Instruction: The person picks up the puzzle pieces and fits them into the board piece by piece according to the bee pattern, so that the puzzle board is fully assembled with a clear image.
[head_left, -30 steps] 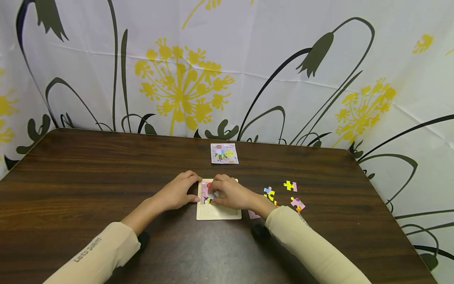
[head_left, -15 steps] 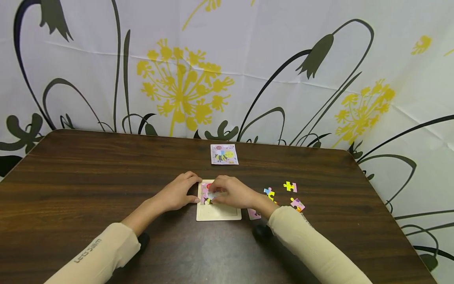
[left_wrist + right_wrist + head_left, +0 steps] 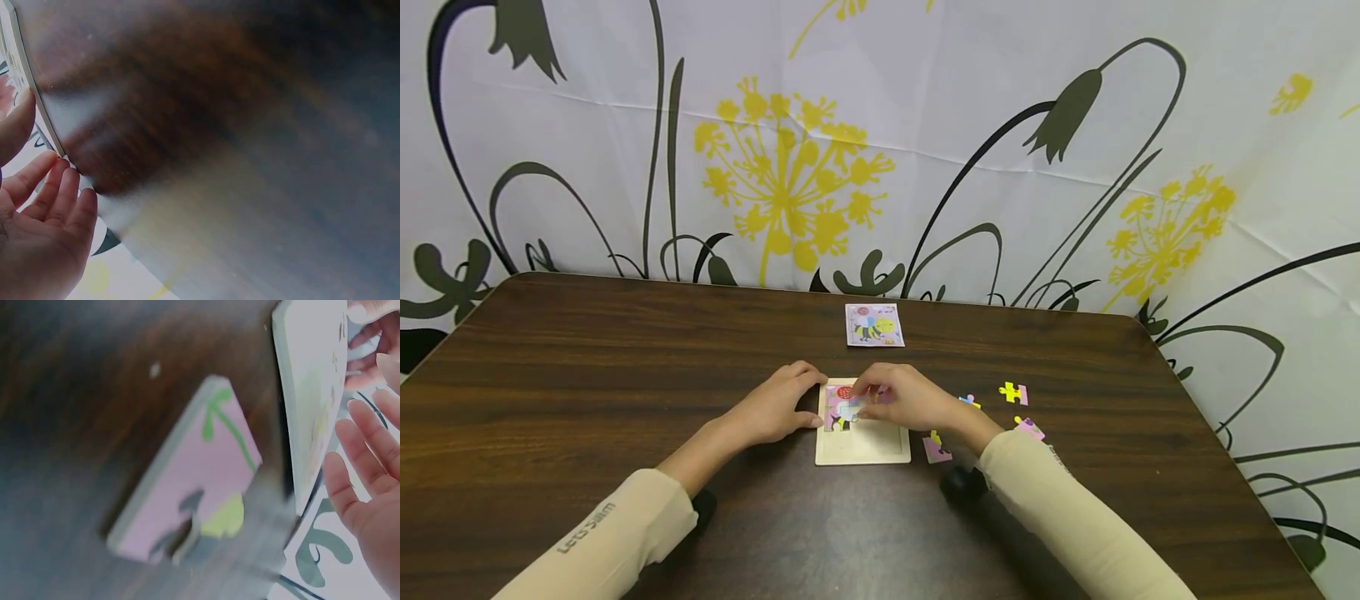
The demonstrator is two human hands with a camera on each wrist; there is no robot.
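A cream puzzle tray lies on the dark wooden table, with a few coloured pieces set in its upper left. My left hand rests with relaxed fingers against the tray's left edge. My right hand hovers over the tray's upper part and pinches a light blue puzzle piece. In the right wrist view a pink puzzle piece lies on the table beside the tray's edge, and the fingers of my right hand are spread above them.
A small picture card lies further back on the table. Loose pieces lie right of the tray: a yellow and pink one, a pink one, and one by the tray's corner. A flowered curtain hangs behind.
My right hand has shifted a little up and back over the tray with the piece, uncovering the pink piece by the tray's lower right corner. The left hand has stayed put.
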